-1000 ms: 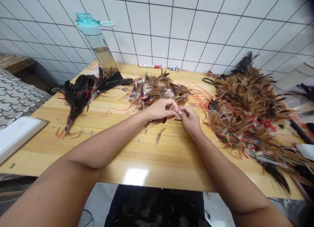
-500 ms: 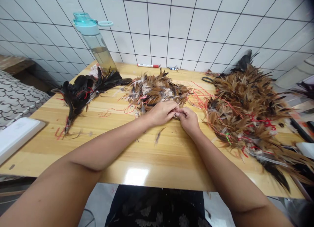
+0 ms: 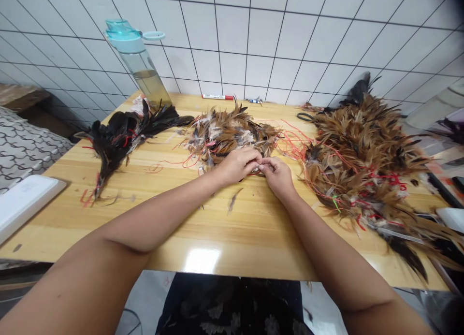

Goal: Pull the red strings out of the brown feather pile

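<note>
My left hand (image 3: 240, 165) and my right hand (image 3: 278, 176) meet at the near edge of a pile of brown feathers (image 3: 221, 132) in the middle of the table. Fingers on both hands are pinched together, the fingertips almost touching. A tiny pale bit shows between them, too small to name. Dark feather ends poke out just beneath the fingers. Thin red strings (image 3: 290, 141) trail from the right side of the pile. One loose feather (image 3: 235, 201) lies on the wood below my left hand.
A large heap of brown feathers (image 3: 369, 151) with red ties covers the right side. Black feathers (image 3: 116, 137) lie at the left, before a tall water bottle (image 3: 147, 71). A red-capped marker (image 3: 217, 97) rests along the tiled wall. A white box-like object (image 3: 29, 204) sits at the left edge.
My hands stay at the same spot, with only a slight shift of the fingers. The whole view has moved a little; the feathers and bottle keep their places.
</note>
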The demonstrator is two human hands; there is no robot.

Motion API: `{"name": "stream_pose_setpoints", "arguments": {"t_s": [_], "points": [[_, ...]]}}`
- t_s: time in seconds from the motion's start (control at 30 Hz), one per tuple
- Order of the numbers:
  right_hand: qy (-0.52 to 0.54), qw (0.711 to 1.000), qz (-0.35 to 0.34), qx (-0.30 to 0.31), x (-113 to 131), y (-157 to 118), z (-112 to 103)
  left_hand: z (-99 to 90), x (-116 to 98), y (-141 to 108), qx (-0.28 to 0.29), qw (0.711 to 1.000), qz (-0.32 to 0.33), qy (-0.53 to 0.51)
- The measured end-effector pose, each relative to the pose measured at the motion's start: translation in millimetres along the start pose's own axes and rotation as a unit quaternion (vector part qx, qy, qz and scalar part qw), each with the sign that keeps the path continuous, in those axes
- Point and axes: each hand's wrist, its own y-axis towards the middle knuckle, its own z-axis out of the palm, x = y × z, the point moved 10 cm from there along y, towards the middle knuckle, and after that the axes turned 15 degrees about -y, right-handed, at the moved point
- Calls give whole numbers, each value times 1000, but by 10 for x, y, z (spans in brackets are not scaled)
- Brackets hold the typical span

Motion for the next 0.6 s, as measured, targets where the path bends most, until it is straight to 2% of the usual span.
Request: {"name": "stream_pose_setpoints", "arguments": {"t_s": [0.13,0.37,0.6], "points": [[-7,1000,-14,1,45,6,-4,-5,4,11,1,1000,-8,-4],[55,998,35,24,-55,-11,72,-42,68,24,-13,996,-60,-59],[22,1000,4,21,9,-1,24,-20,210,-16,-33,979,-127,-157]]}}
